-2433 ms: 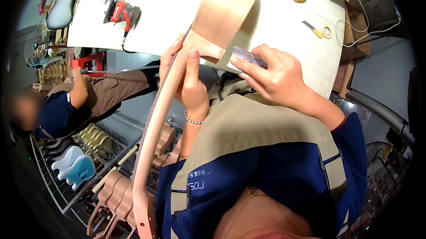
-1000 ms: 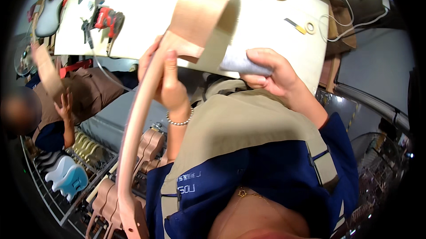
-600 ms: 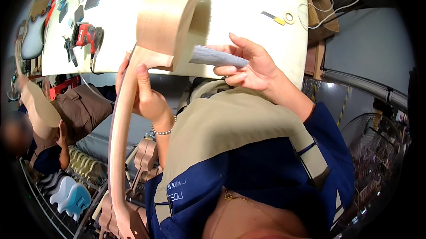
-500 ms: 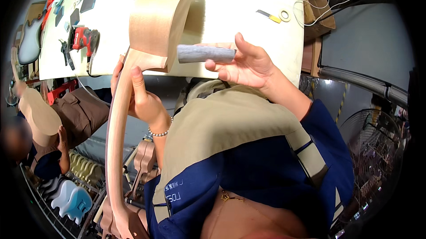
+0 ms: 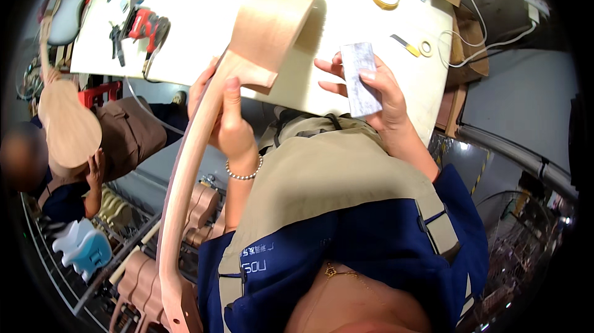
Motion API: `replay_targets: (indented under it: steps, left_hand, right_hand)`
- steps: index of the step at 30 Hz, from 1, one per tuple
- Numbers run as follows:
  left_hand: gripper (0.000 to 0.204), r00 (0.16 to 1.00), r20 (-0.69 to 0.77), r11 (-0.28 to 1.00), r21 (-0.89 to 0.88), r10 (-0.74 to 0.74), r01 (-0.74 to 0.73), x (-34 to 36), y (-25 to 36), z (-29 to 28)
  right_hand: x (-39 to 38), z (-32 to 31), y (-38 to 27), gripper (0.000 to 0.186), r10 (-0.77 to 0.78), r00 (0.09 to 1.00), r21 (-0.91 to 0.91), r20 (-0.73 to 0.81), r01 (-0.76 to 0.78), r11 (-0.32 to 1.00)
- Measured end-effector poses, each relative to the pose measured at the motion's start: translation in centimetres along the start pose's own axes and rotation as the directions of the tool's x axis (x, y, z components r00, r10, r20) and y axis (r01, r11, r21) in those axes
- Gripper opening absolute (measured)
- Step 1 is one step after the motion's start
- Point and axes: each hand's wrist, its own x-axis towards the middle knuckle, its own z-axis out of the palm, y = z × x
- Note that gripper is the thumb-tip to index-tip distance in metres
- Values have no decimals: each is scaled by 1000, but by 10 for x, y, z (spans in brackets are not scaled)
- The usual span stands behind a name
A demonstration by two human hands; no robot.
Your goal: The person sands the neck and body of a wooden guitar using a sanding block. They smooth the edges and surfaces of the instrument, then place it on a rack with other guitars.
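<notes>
Seen from the head camera, a person stands at the near edge of the pale bench (image 5: pixel 198 30), holding an unfinished wooden guitar (image 5: pixel 266 17) by its neck. The guitar's body reaches over the bench and throws a shadow on it, though I can't tell if they touch; the neck runs off the near edge, down past the person's left side. The left hand (image 5: pixel 232 125) is closed round the neck by the heel, thumb on the side toward the person. The right hand (image 5: pixel 390 95), over the near edge, grips a flat grey block (image 5: pixel 361 79) under its thumb, fingers half spread, well apart from the guitar. Toward the bench's left end lies a red sander (image 5: pixel 145 26); toward its right end, a yellow-handled knife (image 5: pixel 411 49) and a roll of yellow tape (image 5: pixel 387 5). Left of the bench, a co-worker (image 5: pixel 127 135) holds another bare guitar (image 5: pixel 71 125).
</notes>
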Motion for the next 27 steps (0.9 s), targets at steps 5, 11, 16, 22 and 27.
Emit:
replay_targets:
  steps: [5, 11, 16, 22, 27]
  left_hand:
    - [36, 999, -7, 998, -43, 46, -47, -4, 3, 2]
    - [36, 1000, 0, 997, -69, 23, -23, -4, 5, 3]
    - [32, 1000, 5, 998, -58, 24, -23, -5, 5, 2]
    - [27, 1000, -9, 990, -140, 3, -4, -4, 4, 4]
    - [27, 999, -20, 991, -129, 45, -47, -6, 0, 2]
  right_hand:
    - [-7, 7, 0, 29, 145, 972, -440, 186, -50, 897]
    - [6, 26, 14, 32, -252, 778, -789, 576, 609, 78]
    - [8, 38, 14, 45, -237, 747, -783, 622, 603, -152]
    - [9, 38, 21, 38, -232, 791, -822, 566, 563, -85]
    - [0, 32, 17, 33, -195, 830, -849, 522, 527, -31]
